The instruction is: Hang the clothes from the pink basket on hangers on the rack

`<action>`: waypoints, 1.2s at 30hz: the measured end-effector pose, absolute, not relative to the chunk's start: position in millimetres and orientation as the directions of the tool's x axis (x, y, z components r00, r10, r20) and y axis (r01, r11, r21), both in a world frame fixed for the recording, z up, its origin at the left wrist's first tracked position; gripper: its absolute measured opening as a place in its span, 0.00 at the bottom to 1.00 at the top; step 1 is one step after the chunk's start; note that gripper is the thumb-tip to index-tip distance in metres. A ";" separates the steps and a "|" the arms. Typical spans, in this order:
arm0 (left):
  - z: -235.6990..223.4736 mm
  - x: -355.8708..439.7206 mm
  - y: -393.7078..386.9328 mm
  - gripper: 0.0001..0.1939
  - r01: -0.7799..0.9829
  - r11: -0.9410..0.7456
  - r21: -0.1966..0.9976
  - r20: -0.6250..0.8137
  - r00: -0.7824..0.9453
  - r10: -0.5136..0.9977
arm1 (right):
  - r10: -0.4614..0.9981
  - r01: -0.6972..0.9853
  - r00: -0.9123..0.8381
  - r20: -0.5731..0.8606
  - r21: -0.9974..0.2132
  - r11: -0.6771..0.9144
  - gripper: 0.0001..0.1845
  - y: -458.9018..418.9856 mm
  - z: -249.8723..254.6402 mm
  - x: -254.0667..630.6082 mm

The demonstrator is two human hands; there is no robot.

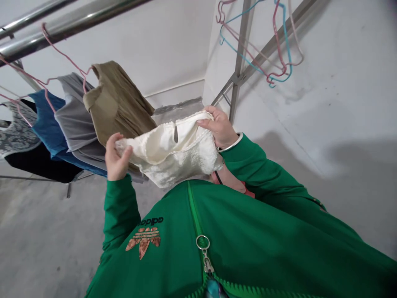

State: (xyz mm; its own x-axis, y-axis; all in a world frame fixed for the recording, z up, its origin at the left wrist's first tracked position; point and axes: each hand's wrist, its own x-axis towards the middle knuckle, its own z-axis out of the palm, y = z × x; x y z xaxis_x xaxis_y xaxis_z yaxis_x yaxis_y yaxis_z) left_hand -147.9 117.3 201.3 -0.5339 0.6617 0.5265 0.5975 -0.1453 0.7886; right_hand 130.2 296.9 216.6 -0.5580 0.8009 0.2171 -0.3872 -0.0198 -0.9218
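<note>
A cream lace garment [173,153] is stretched between both hands in front of my chest. My left hand [115,159] pinches its left edge with closed fingers. My right hand [218,126] grips the upper right edge, fingers curled over the trim. Both arms wear green jacket sleeves; a thin bangle sits at the right wrist. Just behind the garment hangs an olive top [119,103] on a pink hanger.
A steel drying rail [65,22] runs across the upper left with grey [76,122], blue [48,124], black and patterned clothes on hangers. Empty pink and blue wire hangers [273,45] dangle from the rack frame [238,62] at upper right. White walls and concrete floor surround.
</note>
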 end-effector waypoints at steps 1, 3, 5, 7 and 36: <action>195.4 -134.8 124.8 0.38 0.666 -0.131 0.734 0.541 -0.457 0.706 | 0.772 -0.390 -0.590 0.238 -0.921 -0.014 0.21 289.7 223.2 125.5; 180.1 -105.8 145.6 0.42 0.757 -0.117 0.643 0.490 -0.290 0.822 | 0.699 -0.387 -0.659 0.278 -0.922 0.002 0.21 276.3 233.4 117.2; 163.5 -82.4 167.1 0.31 0.769 -0.080 0.634 0.315 -0.162 0.935 | 0.614 -0.381 -0.723 0.315 -0.924 0.025 0.21 267.1 239.9 113.3; 151.8 -72.2 180.7 0.15 0.774 0.009 0.633 0.141 -0.127 0.982 | 0.559 -0.375 -0.757 0.339 -0.926 0.054 0.21 264.7 243.5 115.6; 154.7 -57.5 166.6 0.30 -0.150 0.412 0.899 -0.427 -0.087 0.900 | 0.855 0.921 -0.138 0.499 -0.253 0.296 0.24 481.4 302.4 189.9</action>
